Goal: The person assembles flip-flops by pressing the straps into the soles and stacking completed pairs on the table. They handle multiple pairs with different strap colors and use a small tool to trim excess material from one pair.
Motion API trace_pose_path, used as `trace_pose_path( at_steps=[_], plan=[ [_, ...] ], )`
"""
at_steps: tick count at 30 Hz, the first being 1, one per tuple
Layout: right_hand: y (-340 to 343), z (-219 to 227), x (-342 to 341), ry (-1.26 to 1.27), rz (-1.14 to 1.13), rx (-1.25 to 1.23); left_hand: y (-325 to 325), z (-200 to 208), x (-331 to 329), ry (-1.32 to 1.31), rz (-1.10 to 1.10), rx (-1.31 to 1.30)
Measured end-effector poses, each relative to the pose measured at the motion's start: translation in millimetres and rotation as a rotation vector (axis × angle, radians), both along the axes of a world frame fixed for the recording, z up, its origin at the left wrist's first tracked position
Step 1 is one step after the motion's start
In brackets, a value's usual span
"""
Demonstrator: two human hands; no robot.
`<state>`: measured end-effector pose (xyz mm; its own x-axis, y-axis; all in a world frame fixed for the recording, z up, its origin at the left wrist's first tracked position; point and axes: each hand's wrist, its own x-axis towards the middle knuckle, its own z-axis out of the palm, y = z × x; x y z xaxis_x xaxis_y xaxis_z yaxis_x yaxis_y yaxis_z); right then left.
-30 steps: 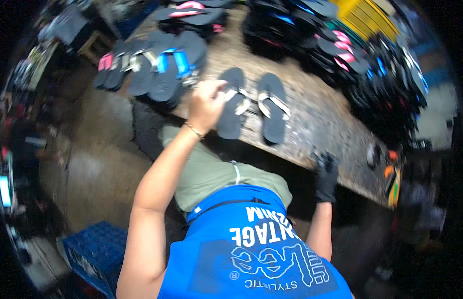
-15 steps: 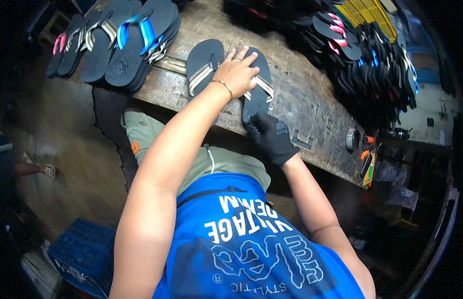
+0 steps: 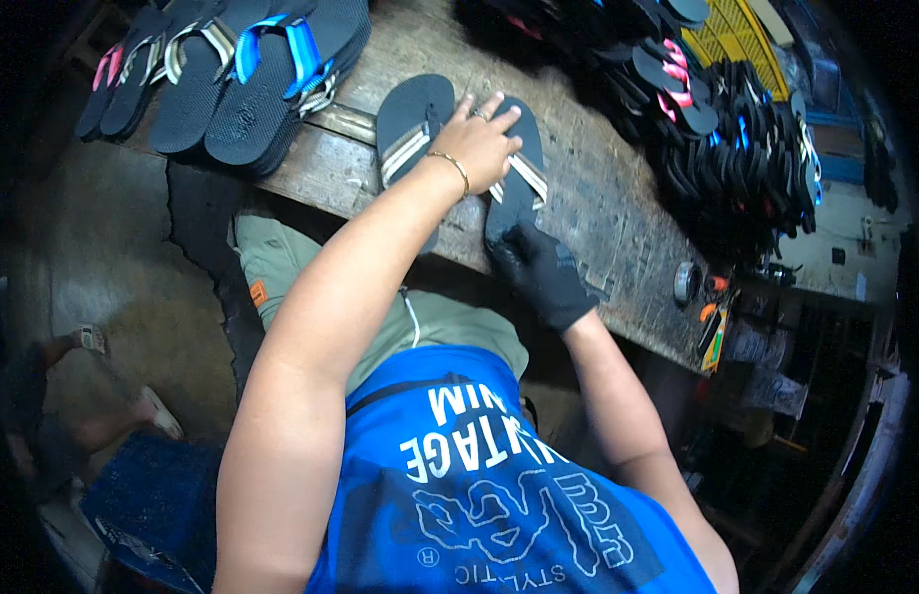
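Right sandal [image 3: 515, 206] braced at both ends on the bench [image 3: 618, 223].
At the near edge, the gloved right hand [image 3: 541, 274] curls at the heel; whether its fingers pinch cannot be told. Farther in, the bare left hand [image 3: 479, 148] covers the forefoot, fingers spread, apparently to steady it. The left sandal [image 3: 412, 111] lies just beside; stacked sandals [image 3: 726, 168] stand far right, seemingly leaving working room.

A wooden table [image 3: 618, 213] carries stacked flip-flops [image 3: 256, 124] at left and a dark flip-flop heap [image 3: 712, 173] at far right. Between them, a striped-strap pair [image 3: 417, 104] lies by the near edge; a round roll [image 3: 680, 284] sits toward the right end.
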<state>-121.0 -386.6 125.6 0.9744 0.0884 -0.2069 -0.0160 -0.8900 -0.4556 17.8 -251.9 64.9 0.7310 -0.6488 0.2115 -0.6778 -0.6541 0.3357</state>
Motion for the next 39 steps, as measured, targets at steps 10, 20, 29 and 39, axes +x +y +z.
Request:
trace_pose_path(
  at_steps=[10,20,29,39],
  plan=[
    [-8.0,-16.8,15.3,-0.219,0.007,-0.044,2.6,8.2,-0.5,0.053,-0.002,0.058],
    [-48.4,-40.4,19.1,-0.316,-0.187,0.04,-2.1,13.8,-4.1,0.033,0.002,0.082],
    [-67.7,-37.1,4.3,-0.227,-0.145,0.054,-5.8,10.9,-1.7,-0.004,0.01,0.115],
    [-12.3,-31.6,17.7,-0.27,0.082,-0.096,-0.4,15.3,2.2,0.026,-0.007,0.176]
  ],
)
